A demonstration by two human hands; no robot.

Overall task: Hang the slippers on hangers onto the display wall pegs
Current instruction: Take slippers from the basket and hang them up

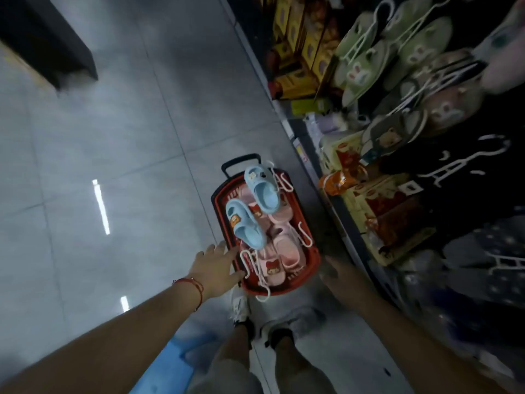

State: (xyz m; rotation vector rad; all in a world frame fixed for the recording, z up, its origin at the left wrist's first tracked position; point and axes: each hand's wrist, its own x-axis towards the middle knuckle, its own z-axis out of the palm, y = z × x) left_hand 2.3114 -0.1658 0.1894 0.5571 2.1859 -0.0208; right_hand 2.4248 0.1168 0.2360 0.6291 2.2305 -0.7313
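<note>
Two blue slippers (251, 207) lie on top of the load in a red basket (314, 258) on the grey tiled floor (113, 123), one toward the basket's far end, one near its left rim. Under them sit pink slippers (285, 245), maybe four or five, hard to count in the pile. White hangers (251, 267) stick out among them: one hook over the near left rim, one past the near edge, one at the right rim, more at the far right corner. Black pull handle (241, 163) stands at the basket's far end.

Left hand (217, 265) reaches down with fingers spread and straight, fingertips at the basket's near left rim beside the hanger hook, gripping nothing; a red string bracelet (191, 285) is on the wrist. Right hand (339, 275) is blurred, fingers extended and relaxed, holding nothing, just off the near right corner of the basket.

Right of the basket runs a low shelf (295, 132) with yellow and red packets (377, 200). Above it, the display wall carries hung green slippers (366, 55), brownish slippers (443, 100) and dark ones (460, 169) on white hangers. Two shoes (267, 317) of the person stand just near of the basket. Blue stool (170, 362) at the lower left, one dark cabinet (48, 35) at the top left corner.
</note>
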